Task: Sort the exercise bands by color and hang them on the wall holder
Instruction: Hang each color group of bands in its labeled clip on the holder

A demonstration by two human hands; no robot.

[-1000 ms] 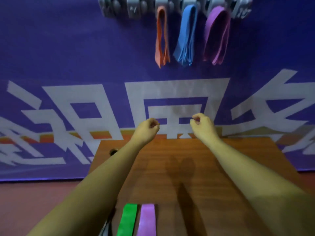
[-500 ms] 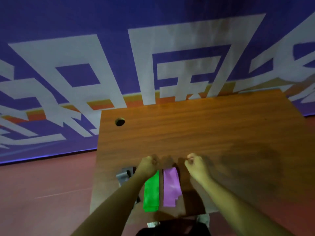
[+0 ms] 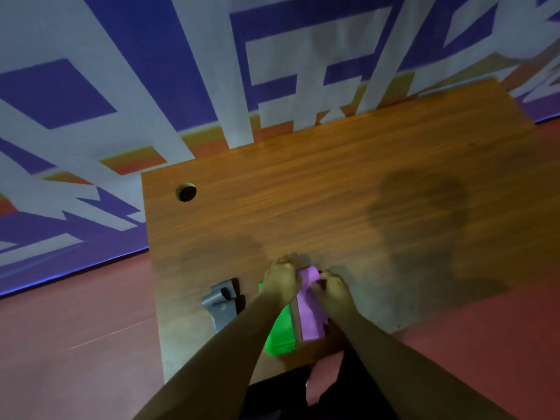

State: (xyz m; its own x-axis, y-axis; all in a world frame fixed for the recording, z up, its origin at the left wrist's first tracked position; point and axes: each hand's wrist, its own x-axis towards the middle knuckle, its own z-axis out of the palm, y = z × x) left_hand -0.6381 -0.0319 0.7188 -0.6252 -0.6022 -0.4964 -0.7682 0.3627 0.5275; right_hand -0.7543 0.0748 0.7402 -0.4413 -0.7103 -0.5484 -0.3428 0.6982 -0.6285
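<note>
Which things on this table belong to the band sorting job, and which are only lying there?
Belong to the job: purple band, pinched by the right hand; green band beside it, partly under the left hand.
Only lying there: grey metal piece near the left edge of the table, untouched; round hole in it; banner behind.

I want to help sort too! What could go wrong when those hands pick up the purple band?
The left hand also covers one end of the green band, right beside the purple band that the right hand pinches, so both colors might lift together. Both bands lie near the front edge of the table, so a tug could slide the green one onto the floor.
</note>
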